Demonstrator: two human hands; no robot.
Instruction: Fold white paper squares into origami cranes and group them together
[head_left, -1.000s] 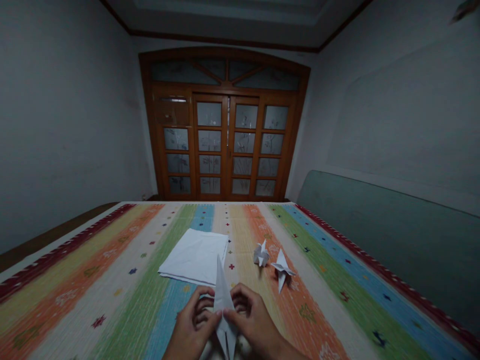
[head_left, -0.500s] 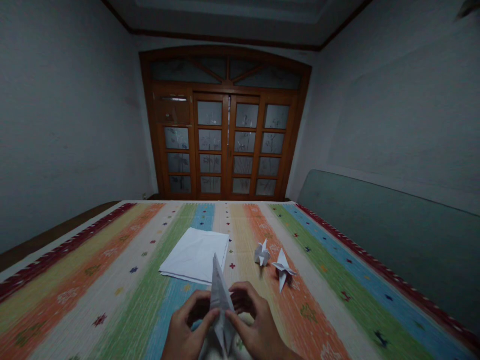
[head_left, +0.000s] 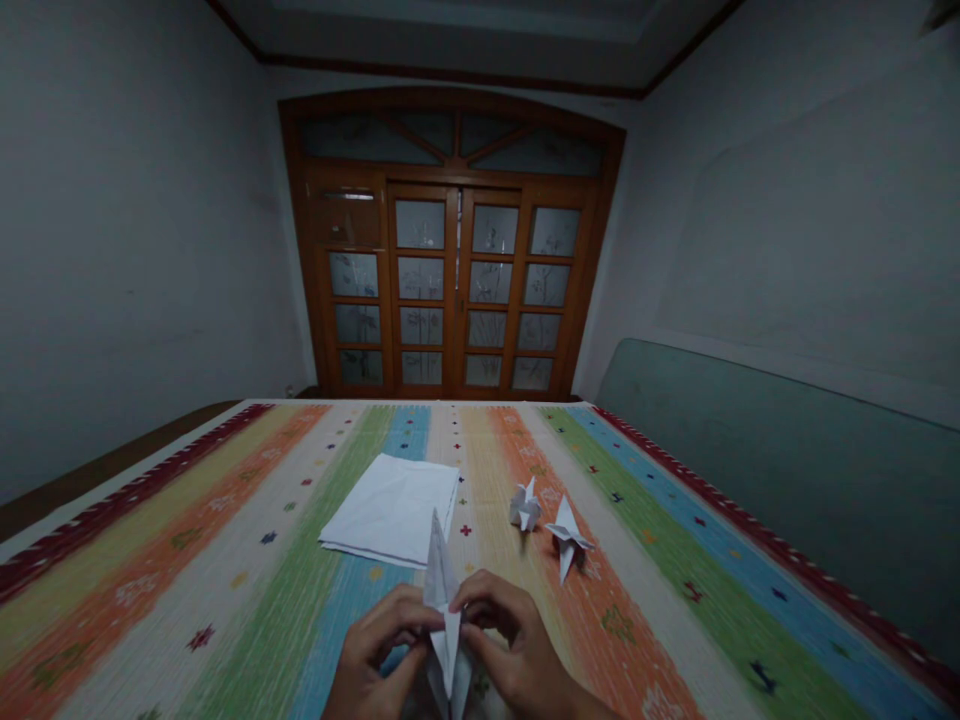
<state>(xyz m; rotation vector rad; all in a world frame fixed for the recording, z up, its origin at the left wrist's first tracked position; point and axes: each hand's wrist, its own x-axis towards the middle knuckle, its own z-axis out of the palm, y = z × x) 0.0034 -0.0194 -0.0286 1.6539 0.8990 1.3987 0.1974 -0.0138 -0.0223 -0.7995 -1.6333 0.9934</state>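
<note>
A narrow flap (head_left: 448, 645) now points down the front of the folded paper (head_left: 441, 585), unlike half a second ago, so the folding seems one crease further along. Over the bench (head_left: 255, 600), left hand (head_left: 381, 645) and right hand (head_left: 517, 640) pinch the paper in narrowed fingers (head_left: 416, 612).

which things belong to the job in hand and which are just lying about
In the job, it seems:
folded white paper, held in left hand and right hand

Seemingly just lying about:
white sheets
farther paper figure
nearer paper figure
striped tablecloth
</note>
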